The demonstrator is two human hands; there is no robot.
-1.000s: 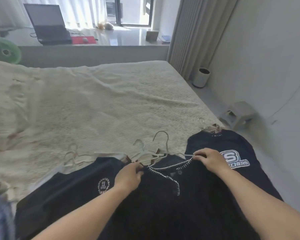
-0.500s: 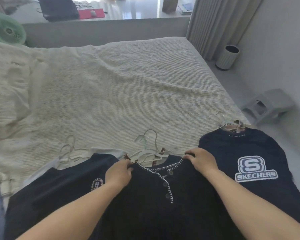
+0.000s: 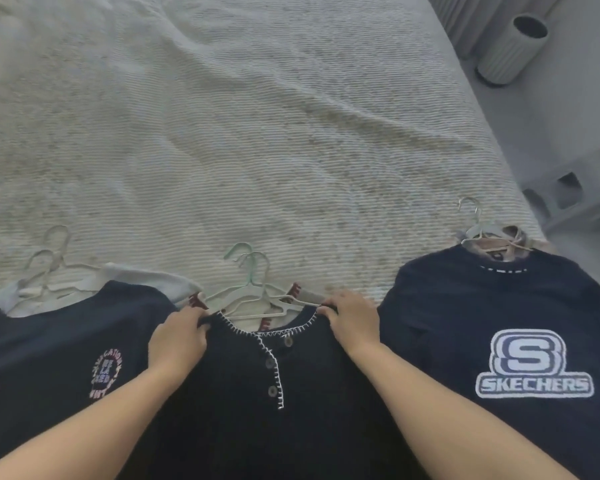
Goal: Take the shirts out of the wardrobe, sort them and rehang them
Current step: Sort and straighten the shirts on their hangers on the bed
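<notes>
Head view: our left hand [image 3: 179, 336] and right hand [image 3: 352, 318] each pinch a shoulder of the buttoned navy shirt [image 3: 257, 393], now laid flat on the bed [image 3: 257, 133] between the crest shirt [image 3: 66, 358] and Skechers shirt [image 3: 516, 323]. A second ago the collar was bunched; it's squared over the hangers [image 3: 257, 296]. We judge sorting nearly done.

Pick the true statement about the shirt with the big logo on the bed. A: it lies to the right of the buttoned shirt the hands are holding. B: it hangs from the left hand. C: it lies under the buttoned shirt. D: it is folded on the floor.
A: the Skechers shirt lies flat on the bed, right of the buttoned shirt, whose collar the left hand and right hand grip.
</notes>
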